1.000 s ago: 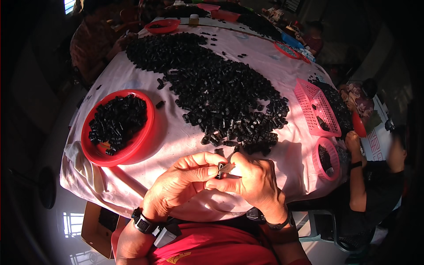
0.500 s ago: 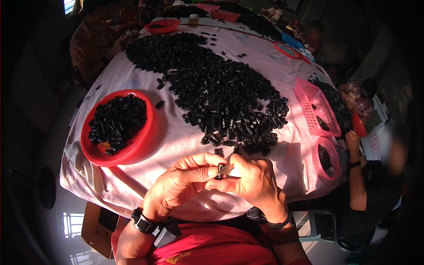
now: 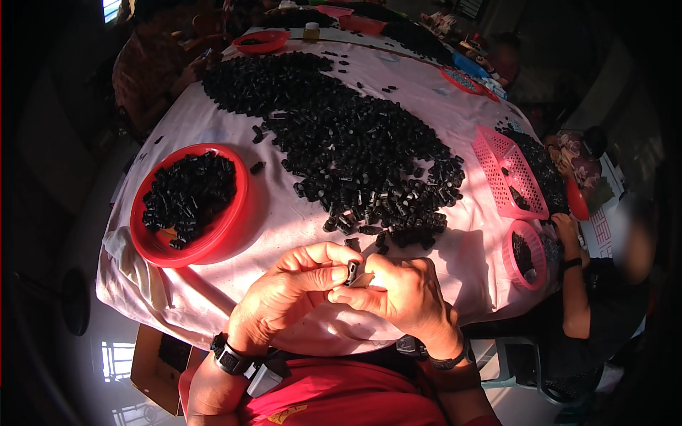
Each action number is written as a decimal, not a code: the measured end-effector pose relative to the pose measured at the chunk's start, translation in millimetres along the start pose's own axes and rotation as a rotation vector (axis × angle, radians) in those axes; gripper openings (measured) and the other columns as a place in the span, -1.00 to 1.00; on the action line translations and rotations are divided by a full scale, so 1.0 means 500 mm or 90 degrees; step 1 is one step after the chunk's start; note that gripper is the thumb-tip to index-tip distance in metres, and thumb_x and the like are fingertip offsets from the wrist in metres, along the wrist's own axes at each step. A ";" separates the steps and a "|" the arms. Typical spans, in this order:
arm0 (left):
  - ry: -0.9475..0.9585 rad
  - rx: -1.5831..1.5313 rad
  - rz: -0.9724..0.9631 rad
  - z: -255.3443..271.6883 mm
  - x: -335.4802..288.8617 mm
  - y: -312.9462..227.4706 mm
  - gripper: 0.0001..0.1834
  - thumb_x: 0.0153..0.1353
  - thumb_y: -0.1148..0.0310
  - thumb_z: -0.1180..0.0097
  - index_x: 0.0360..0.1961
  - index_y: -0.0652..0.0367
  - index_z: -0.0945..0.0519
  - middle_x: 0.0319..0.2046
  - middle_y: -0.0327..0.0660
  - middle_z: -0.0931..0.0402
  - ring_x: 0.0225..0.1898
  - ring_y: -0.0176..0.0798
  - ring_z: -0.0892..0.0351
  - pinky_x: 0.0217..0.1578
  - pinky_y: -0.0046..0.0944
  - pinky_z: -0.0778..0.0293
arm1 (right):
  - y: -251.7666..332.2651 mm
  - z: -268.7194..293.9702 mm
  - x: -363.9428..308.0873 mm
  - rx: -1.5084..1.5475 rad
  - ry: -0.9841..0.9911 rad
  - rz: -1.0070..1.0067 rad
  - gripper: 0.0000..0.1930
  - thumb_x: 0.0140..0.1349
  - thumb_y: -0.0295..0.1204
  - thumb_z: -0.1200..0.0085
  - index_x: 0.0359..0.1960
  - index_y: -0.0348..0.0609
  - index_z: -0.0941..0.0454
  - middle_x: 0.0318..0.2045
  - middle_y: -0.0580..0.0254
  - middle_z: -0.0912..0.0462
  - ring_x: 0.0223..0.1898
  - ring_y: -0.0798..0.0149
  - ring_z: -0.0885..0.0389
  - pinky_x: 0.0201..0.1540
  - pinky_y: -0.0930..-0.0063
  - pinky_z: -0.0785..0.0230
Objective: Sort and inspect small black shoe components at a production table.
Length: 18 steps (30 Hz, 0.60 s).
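Note:
Over the near edge of the table, my left hand (image 3: 295, 284) pinches a small black cylindrical plastic part (image 3: 352, 270) between thumb and fingertips, its slotted side showing. Right beside it, my right hand (image 3: 408, 292) is closed on a thin, flat, blade-like piece (image 3: 363, 280), mostly hidden by the fingers. The blade-like piece lies close against the part; whether they touch is too small to tell. Just beyond my hands spreads a large pile of similar black plastic parts (image 3: 355, 142), with a few loose ones at its near end.
A red basin (image 3: 244, 188) with black parts stands at left. On the right are a pink perforated basket (image 3: 490, 160) and a round pink basket (image 3: 509, 266). A co-worker's hand (image 3: 566, 231) works beyond them. A cardboard box (image 3: 145, 366) sits below the table.
The black part has turned more upright in my left fingers and shows more of its side. My right hand has shifted slightly down, and the blade-like piece with it.

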<state>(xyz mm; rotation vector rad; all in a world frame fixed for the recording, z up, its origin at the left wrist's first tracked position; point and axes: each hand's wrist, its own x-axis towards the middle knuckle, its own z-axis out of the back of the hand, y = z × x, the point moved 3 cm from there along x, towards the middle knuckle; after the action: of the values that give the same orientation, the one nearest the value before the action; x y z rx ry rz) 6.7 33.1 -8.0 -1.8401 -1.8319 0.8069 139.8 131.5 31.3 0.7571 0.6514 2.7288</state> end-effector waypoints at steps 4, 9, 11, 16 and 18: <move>0.008 -0.032 0.032 0.001 -0.003 -0.002 -0.75 0.23 0.46 -0.19 -0.06 0.26 -0.59 -0.19 -0.22 -0.60 -0.19 -0.36 -0.54 -0.09 -0.33 -0.47 | 0.003 0.015 0.006 0.162 -0.076 0.015 -0.64 0.06 -0.20 -0.38 -0.35 -0.20 -0.54 -0.56 0.19 -0.64 -0.53 0.27 -0.69 -0.51 0.47 -0.47; 0.026 -0.035 0.046 0.011 -0.003 0.006 -0.73 0.23 0.45 -0.18 -0.05 0.30 -0.57 -0.17 -0.18 -0.59 -0.25 -0.37 -0.52 -0.14 -0.38 -0.47 | 0.030 0.018 0.006 0.380 -0.054 -0.064 -0.78 0.14 -0.52 -0.30 -0.22 -0.30 -0.55 -0.42 0.30 -0.67 -0.50 0.59 -0.53 -0.46 0.70 -0.38; 0.039 -0.044 0.049 0.012 -0.003 0.008 -0.72 0.24 0.44 -0.18 -0.04 0.30 -0.56 -0.17 -0.17 -0.58 -0.26 -0.37 -0.52 -0.15 -0.39 -0.48 | 0.013 0.008 0.001 0.386 -0.062 -0.041 -0.84 0.21 -0.55 -0.22 -0.21 -0.32 -0.55 -0.41 0.25 -0.68 -0.48 0.54 -0.59 -0.41 0.67 -0.45; 0.048 -0.082 0.089 0.003 -0.004 0.004 -0.72 0.31 0.48 -0.10 0.03 0.29 -0.53 -0.23 -0.21 -0.57 -0.30 -0.44 -0.53 -0.20 -0.50 -0.52 | -0.001 0.009 -0.005 0.468 -0.012 -0.098 -0.88 0.28 -0.60 -0.09 -0.17 -0.36 -0.55 -0.33 0.14 -0.69 -0.34 0.41 -0.68 -0.27 0.57 -0.55; 0.051 -0.094 0.092 0.010 -0.004 0.006 -0.71 0.32 0.47 -0.09 0.05 0.30 -0.52 -0.22 -0.20 -0.57 -0.29 -0.43 -0.54 -0.20 -0.49 -0.52 | 0.001 0.010 -0.005 0.487 0.016 -0.121 -0.88 0.29 -0.62 -0.06 -0.17 -0.38 -0.55 -0.29 0.11 -0.69 -0.30 0.39 -0.69 -0.23 0.54 -0.56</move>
<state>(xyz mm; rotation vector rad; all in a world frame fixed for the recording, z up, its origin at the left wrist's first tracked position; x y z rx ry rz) 5.6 30.5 -13.5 -2.0864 -1.7649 0.6510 144.7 132.1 34.0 0.7418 1.7139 2.2827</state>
